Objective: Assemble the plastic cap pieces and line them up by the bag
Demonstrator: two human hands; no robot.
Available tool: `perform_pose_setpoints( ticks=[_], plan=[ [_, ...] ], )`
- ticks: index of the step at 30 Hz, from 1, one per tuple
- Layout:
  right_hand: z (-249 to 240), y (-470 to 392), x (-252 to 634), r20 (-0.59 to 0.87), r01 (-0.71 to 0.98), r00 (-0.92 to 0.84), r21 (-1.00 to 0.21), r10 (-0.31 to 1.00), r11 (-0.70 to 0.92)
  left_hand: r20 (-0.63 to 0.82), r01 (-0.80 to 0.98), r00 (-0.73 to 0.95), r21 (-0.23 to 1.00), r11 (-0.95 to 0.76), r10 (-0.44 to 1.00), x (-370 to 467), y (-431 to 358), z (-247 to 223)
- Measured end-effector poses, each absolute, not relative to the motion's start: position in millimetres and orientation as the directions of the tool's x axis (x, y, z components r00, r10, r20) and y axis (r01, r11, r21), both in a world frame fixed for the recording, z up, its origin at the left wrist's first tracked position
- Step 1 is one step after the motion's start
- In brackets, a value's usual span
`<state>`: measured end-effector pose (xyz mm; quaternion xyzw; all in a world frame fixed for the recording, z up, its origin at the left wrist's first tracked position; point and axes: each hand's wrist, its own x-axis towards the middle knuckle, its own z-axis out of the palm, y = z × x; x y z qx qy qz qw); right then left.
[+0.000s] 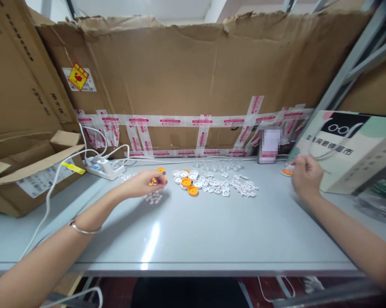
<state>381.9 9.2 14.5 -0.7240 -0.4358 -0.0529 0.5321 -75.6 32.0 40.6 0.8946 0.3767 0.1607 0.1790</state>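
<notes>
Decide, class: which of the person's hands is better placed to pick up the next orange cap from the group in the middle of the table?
Left. The left hand rests just beside the orange caps and already pinches an orange piece. The right hand is far off near the printed box.

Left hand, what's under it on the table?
The left hand holds an orange cap above a small cluster of white plastic pieces on the grey table. Anything beneath the palm is hidden.
</notes>
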Motion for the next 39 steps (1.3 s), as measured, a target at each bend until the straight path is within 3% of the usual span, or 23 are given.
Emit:
perform_pose_setpoints(
  ticks=[5,9,14,18,21,27,39],
  plan=[
    [12,-5,324,0.686,0.767,0.291,-0.584,0.667,0.267,0.099,0.460,0.822,0.466,-0.756,0.561,-26,5,31],
    [9,-14,267,0.651,0.738,-0.075,-0.474,0.756,0.481,0.072,0.459,0.838,0.442,-0.771,0.540,-4,-1,23],
    [10,-13,222,0.566,0.683,-0.277,-0.453,0.776,0.574,0.083,0.463,0.828,0.457,-0.759,0.554,0,0,26],
    [16,3,212,0.547,0.657,-0.258,-0.505,0.796,0.560,0.221,0.536,0.698,0.469,-0.702,0.681,-30,18,51],
    [16,19,213,0.551,0.640,-0.184,-0.561,0.814,0.525,0.297,0.698,0.539,0.366,-0.616,0.788,-65,42,63],
    [0,31,219,0.515,0.628,-0.146,-0.612,0.845,0.481,0.185,0.747,0.563,0.304,-0.592,0.806,-95,69,38],
    [3,25,223,0.476,0.634,-0.128,-0.635,0.870,0.441,0.182,0.819,0.515,0.186,-0.543,0.838,-94,76,21]
  ],
)
